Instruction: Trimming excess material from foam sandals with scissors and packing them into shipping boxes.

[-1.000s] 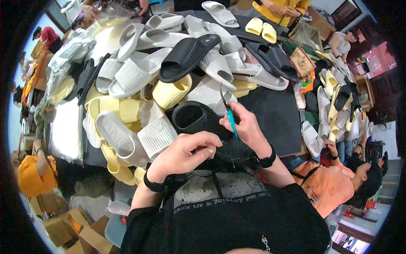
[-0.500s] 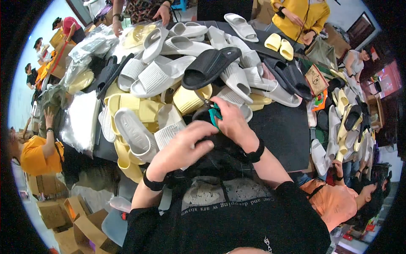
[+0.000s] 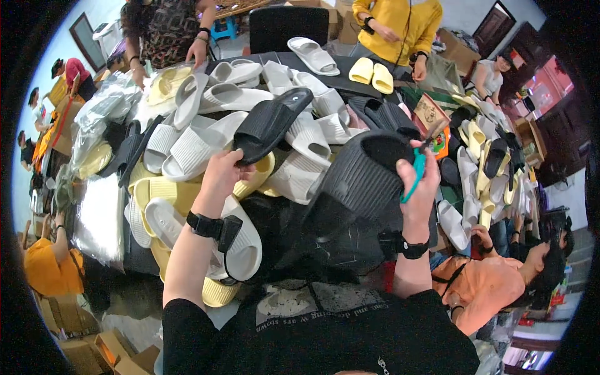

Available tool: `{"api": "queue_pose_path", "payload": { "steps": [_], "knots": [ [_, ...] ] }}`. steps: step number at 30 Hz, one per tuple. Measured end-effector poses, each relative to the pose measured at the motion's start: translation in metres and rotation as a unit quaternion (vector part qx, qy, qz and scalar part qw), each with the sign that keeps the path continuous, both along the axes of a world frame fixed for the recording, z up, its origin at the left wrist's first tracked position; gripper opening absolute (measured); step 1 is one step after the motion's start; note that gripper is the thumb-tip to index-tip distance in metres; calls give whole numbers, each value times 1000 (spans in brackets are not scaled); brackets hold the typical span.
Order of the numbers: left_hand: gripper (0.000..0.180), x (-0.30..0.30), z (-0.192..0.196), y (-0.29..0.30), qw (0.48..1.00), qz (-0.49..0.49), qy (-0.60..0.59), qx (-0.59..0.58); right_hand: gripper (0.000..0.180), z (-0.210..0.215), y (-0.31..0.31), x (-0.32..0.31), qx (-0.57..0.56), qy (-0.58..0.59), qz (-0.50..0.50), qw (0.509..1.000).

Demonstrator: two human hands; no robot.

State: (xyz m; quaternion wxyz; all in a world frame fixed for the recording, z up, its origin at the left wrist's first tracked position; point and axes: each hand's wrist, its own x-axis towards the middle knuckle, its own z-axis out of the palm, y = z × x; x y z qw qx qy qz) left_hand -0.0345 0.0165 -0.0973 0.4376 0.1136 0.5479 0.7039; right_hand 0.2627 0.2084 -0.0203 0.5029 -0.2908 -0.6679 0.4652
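My left hand is closed on the near end of a black slide sandal lying across the pile. In my right hand are scissors with a teal handle, their dark blades pointing up and away. A second black slide sandal, ribbed across its strap, stands raised against the inner side of that hand. Whether the right fingers also grip this sandal is hidden. Around the left hand lie white ribbed slides and pale yellow slides.
The heap of slides covers much of the black table. Clear plastic bags are stacked at the left. A yellow pair sits at the far edge near a person in yellow. More slides are piled at the right, with co-workers around.
My hands have moved apart. The left went forward and took hold of the black slide on the pile; the right moved rightward with the scissors. Another black slide is now raised beside it.
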Motion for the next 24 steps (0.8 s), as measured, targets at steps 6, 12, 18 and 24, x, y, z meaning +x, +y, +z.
{"api": "queue_pose_path", "payload": {
  "steps": [6, 12, 18, 24],
  "knots": [
    [24, 13, 35, -26, 997, 30, 74, 17, 35, -4, 32, 25, -91, 146, -100, 980],
    [35, 41, 45, -81, 990, 55, 126, -4, 24, 15, 42, 26, -176, 248, -172, 937],
    [37, 63, 42, -113, 989, 44, 138, -17, 21, -18, 61, 8, -193, 283, -139, 929],
    [42, 83, 30, -94, 998, -15, 64, 12, 31, -63, 25, -24, -210, 203, -30, 956]
  ]
}}
